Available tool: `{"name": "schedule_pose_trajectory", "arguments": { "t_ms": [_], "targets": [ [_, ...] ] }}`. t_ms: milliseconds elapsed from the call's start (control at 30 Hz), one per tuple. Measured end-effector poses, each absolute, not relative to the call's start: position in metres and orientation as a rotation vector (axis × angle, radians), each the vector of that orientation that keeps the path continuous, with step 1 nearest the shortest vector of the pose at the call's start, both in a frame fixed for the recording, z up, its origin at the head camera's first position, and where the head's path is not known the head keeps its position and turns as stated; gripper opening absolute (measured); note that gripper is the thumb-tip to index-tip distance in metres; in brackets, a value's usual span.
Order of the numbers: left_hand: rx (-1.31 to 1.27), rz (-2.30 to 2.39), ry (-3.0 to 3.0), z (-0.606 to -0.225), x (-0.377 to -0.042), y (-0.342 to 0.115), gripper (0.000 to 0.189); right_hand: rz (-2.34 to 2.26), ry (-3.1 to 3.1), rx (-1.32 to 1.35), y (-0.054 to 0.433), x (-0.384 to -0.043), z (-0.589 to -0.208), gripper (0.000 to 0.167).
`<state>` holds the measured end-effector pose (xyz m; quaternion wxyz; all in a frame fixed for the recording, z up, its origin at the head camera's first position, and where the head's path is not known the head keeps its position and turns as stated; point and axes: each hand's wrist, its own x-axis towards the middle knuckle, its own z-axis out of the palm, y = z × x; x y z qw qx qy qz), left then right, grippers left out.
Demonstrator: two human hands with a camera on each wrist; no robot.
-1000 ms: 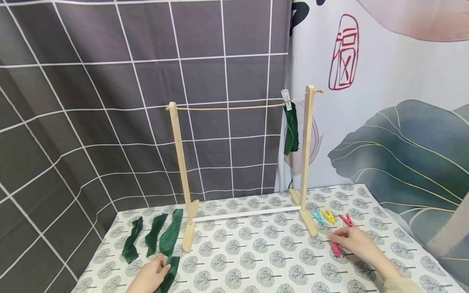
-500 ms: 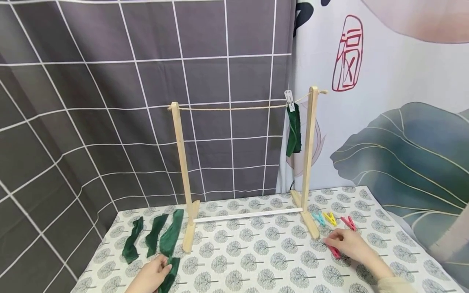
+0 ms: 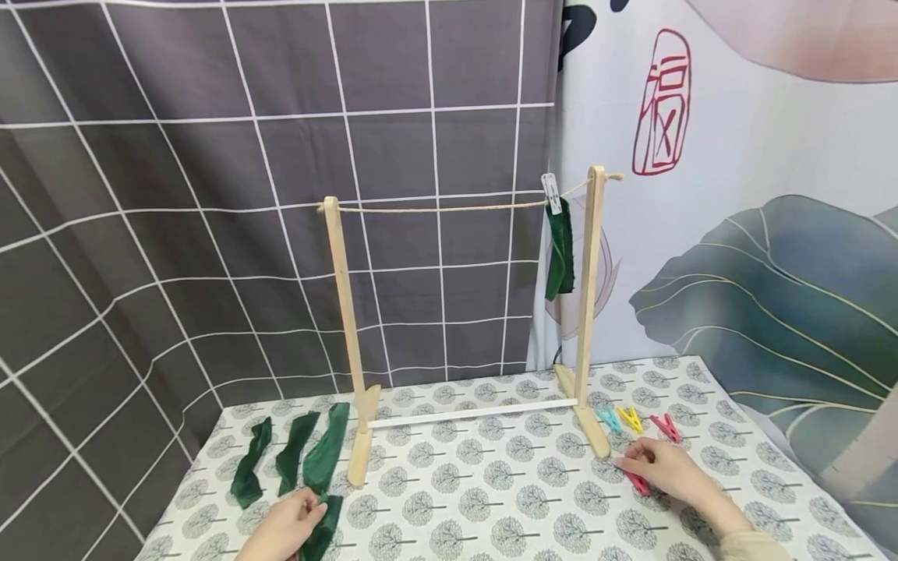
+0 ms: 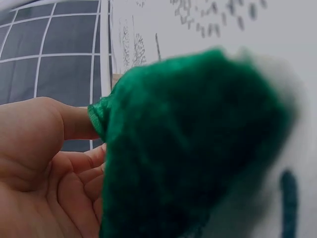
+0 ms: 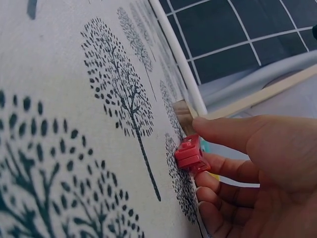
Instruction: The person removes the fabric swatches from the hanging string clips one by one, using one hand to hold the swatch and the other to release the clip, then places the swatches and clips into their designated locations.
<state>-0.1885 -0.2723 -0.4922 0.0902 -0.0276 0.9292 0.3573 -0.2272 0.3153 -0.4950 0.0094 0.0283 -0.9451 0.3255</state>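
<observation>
My left hand pinches one end of a dark green velvety cloth strip at the table's front left. Up close in the left wrist view, the cloth hangs from the thumb and fingers and hides the fingertips. On the right, my right hand holds a red clothespin low over the table, thumb on one side and fingers on the other. That clothespin lies close to the tabletop in the right wrist view. Another green strip hangs from the rope, clipped by a white clothespin.
Several green strips lie left of the wooden stand, one of them here. Blue, yellow and red clothespins lie beyond my right hand. The stand's right post and foot rise beside them.
My right hand has shifted slightly left, and the red clothespin under its fingers has turned a little. The left hand stays on the green strip, almost unmoved.
</observation>
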Motion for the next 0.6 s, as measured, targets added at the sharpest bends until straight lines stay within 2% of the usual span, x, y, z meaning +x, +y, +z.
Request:
{"name": "schedule_pose_trajectory", "arguments": {
  "t_ms": [300, 600],
  "targets": [
    [0.068, 1.120, 2.809, -0.480, -0.188, -0.284, 0.017, 1.037, -2.959, 0.108, 0.317, -0.230, -0.493, 0.027],
    [0.045, 1.247, 2.860, -0.462, -0.195, -0.270, 0.016, 1.069, -2.974, 0.117, 0.323, -0.230, -0.489, 0.025]
  ]
}}
